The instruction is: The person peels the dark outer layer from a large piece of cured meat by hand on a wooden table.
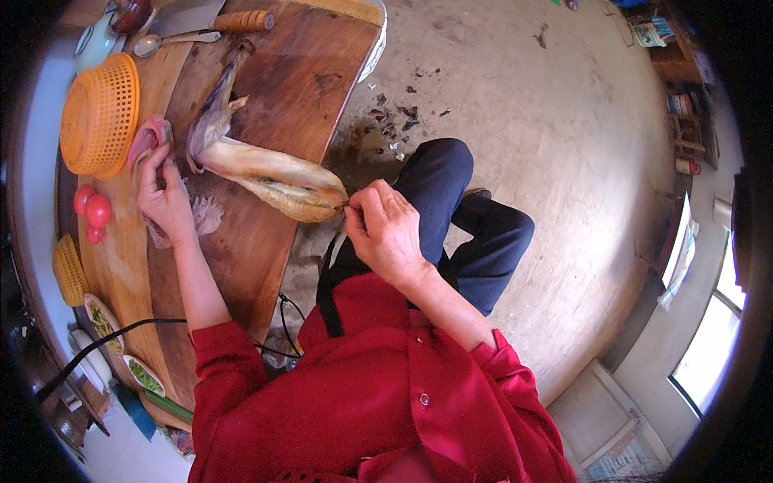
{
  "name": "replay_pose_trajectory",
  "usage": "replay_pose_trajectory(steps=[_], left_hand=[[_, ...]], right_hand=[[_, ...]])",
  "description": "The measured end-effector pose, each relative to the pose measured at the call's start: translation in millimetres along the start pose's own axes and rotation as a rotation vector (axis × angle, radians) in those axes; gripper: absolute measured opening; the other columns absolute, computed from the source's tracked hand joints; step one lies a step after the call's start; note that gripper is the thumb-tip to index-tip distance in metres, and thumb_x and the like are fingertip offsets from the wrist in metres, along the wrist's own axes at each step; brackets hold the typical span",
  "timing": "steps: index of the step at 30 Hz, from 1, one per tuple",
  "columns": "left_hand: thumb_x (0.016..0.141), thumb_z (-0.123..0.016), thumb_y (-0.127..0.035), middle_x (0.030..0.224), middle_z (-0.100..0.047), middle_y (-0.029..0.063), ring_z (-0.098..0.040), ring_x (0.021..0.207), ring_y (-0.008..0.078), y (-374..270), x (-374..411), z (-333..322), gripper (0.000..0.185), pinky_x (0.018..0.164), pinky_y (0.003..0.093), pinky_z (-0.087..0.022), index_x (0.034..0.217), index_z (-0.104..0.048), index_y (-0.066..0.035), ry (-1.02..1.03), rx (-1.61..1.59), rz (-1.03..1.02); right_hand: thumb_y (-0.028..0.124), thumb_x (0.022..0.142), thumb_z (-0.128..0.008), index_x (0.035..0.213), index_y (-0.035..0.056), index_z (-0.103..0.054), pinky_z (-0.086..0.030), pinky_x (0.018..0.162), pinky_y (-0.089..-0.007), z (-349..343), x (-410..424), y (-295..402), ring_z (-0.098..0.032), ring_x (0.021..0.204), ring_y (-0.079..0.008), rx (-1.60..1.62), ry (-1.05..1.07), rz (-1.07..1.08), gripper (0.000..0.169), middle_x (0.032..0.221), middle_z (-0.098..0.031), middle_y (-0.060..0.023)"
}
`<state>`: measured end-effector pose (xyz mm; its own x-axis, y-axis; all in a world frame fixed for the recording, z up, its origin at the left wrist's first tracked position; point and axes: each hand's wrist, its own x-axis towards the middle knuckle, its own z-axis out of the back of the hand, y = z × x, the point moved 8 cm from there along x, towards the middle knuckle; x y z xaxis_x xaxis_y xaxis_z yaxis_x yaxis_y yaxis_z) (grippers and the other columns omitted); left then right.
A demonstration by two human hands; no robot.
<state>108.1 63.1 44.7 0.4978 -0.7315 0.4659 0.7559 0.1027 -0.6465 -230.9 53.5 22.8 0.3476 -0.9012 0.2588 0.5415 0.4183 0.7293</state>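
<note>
A pale, elongated piece of cured meat or fish [272, 175] lies across the table's right side, split lengthwise, its near end reaching the table edge. Its darker, narrower part [211, 124] extends toward the back. My right hand [386, 229] pinches the near tip between thumb and fingers. My left hand [163, 187] is at the left of the piece, fingers closed on a pink and grey cloth [150, 139]. Part of that cloth hangs below the hand on the tabletop.
The wooden table [290, 84] carries an orange basket [99, 115], red tomatoes [96, 210], a wooden-handled cleaver [241, 22], a spoon [151, 44] and bowls of chopped greens [143, 375]. A black cable [109, 338] crosses its near left. Dark scraps [389, 118] lie on the floor.
</note>
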Motion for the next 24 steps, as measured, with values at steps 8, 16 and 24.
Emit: replay_pose_trajectory(steps=[8,16,24], left_hand=[[0.086,-0.058,0.007,0.107,-0.068,0.0079,-0.059,0.109,0.0198,-2,0,0,0.023,0.099,0.0317,-0.042,0.105,-0.069,0.001,0.004,-0.022,0.004],[0.087,-0.055,0.006,0.107,-0.069,0.0076,-0.063,0.102,0.0175,-1,1,-3,0.024,0.095,0.0297,-0.045,0.108,-0.068,0.002,-0.006,-0.004,-0.046],[0.091,-0.057,0.001,0.11,-0.068,0.008,-0.062,0.102,0.0169,3,-4,6,0.021,0.094,0.0306,-0.047,0.11,-0.067,0.002,-0.047,-0.109,0.052]], right_hand=[[0.008,0.079,-0.072,0.083,0.004,-0.055,-0.048,0.061,-0.0415,25,10,-37,-0.06,0.072,-0.0337,0.116,-0.071,-0.215,0.018,0.079,-0.057,-0.013],[0.011,0.083,-0.064,0.111,0.011,-0.066,-0.051,0.075,-0.046,73,98,-114,-0.065,0.087,-0.0356,-0.576,0.159,-0.206,0.028,0.095,-0.064,-0.017],[0.021,0.085,-0.066,0.091,0.0074,-0.066,-0.049,0.07,-0.0416,123,126,-97,-0.064,0.078,-0.0326,-0.152,-0.138,-0.158,0.014,0.085,-0.064,-0.0151]])
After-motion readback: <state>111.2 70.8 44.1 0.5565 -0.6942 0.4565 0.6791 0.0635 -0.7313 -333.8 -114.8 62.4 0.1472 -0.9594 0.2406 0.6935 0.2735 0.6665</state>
